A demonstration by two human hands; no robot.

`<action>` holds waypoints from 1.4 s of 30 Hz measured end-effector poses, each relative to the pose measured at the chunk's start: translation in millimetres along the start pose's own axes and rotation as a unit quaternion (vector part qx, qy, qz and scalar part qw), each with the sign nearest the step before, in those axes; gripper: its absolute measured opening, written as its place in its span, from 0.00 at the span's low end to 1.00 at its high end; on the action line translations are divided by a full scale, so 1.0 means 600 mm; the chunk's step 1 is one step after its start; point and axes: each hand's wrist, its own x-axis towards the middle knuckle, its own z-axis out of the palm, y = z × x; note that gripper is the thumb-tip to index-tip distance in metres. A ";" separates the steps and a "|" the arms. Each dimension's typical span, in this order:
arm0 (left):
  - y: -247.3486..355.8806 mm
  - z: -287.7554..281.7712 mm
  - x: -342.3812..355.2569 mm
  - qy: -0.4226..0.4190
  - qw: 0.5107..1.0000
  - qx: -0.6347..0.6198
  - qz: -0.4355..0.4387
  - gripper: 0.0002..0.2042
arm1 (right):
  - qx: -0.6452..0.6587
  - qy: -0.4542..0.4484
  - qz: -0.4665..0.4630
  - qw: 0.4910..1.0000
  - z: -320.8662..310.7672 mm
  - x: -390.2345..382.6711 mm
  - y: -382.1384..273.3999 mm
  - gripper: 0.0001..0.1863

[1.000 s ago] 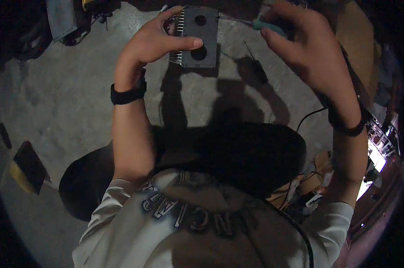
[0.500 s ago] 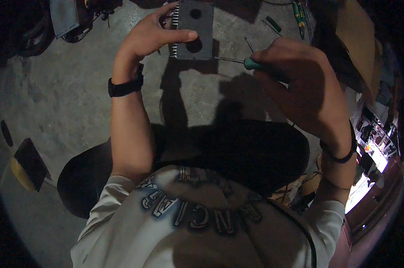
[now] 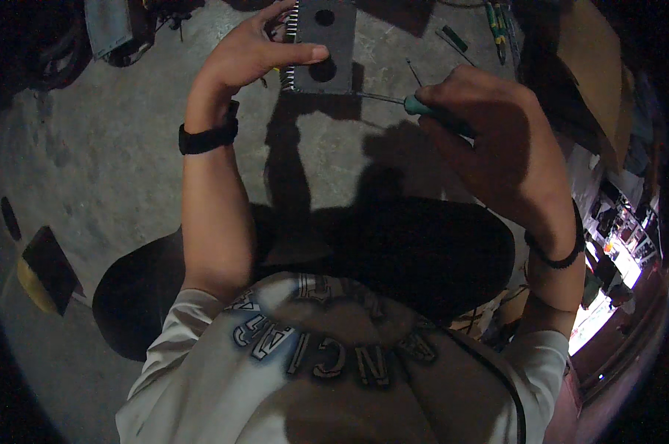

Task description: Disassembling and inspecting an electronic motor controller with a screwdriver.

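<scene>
Left hand [image 3: 249, 55] grips a dark grey, flat rectangular box [image 3: 340, 44] with two round dark openings; right hand [image 3: 497, 122] is closed around a green-handled, thin-shafted metal screwdriver [image 3: 417, 106].
The box sits at the top of the view, its long axis running away from the person, its far end cut off, its row of pale metal prongs [image 3: 291, 44] facing left; the left thumb covers part of its face. The screwdriver points left and slightly away, its tip at the box's near right corner; whether they touch, I cannot tell. The right hand hides much of the handle. Beyond, on the grey concrete floor [image 3: 149, 133], lie a thin dark rod [image 3: 414, 72], a slim green-handled tool [image 3: 454, 38] and green-and-yellow-handled pliers [image 3: 497, 29]; brown cardboard [image 3: 590, 66] stands farther right.
</scene>
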 end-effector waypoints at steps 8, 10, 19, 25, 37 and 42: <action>0.001 -0.003 0.003 -0.004 1.000 0.007 0.014 0.50 | -0.012 -0.012 0.027 0.999 0.001 0.002 -0.010 0.11; 0.001 -0.004 0.002 -0.002 1.000 0.010 0.016 0.50 | -0.003 -0.040 0.036 0.999 -0.003 0.008 -0.013 0.11; 0.000 0.001 0.004 -0.013 0.999 -0.024 0.023 0.50 | -0.009 -0.011 0.032 0.999 0.005 0.008 0.000 0.10; 0.005 0.001 0.005 -0.010 1.000 0.004 0.020 0.50 | -0.027 -0.036 0.056 0.997 -0.004 0.010 0.003 0.09; 0.018 0.009 0.005 -0.020 0.999 0.009 0.023 0.52 | -0.069 -0.095 -0.030 0.993 0.003 0.005 -0.026 0.09; 0.006 0.019 0.001 -0.007 0.999 -0.047 0.022 0.53 | -0.169 -0.092 -0.047 0.980 0.015 0.011 -0.034 0.06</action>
